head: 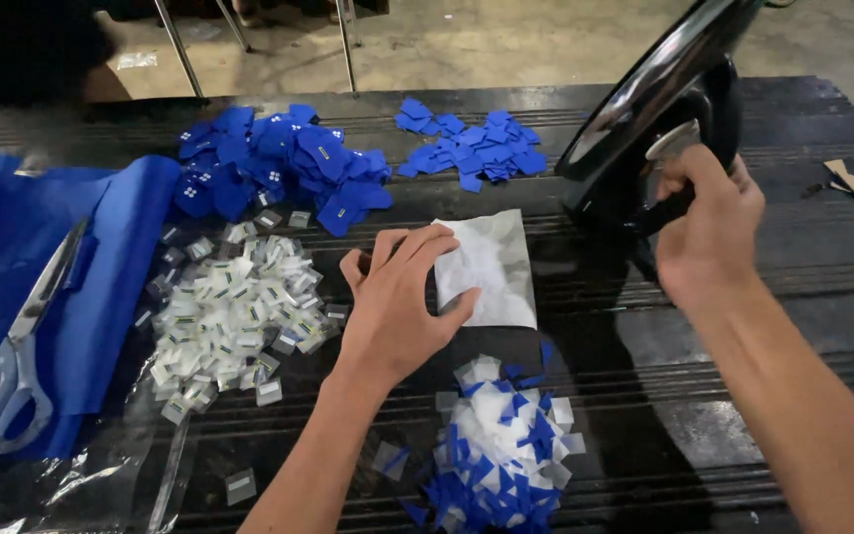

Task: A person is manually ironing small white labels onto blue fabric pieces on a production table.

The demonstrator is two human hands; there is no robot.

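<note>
Your left hand (392, 297) lies spread flat beside the white sheet (488, 265); your right hand (706, 225) is clenched around the black iron (644, 109).

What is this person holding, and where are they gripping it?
The right hand grips a black iron by its handle. The left hand holds nothing; it rests flat on a white sheet.

The left hand (397, 297) is lying flat at the centre of the frame, palm down, fingers spread and pointing up-right. The right hand (709, 232) is curling into a closed grip at upper right, forearm stretching toward the lower right corner.
</note>
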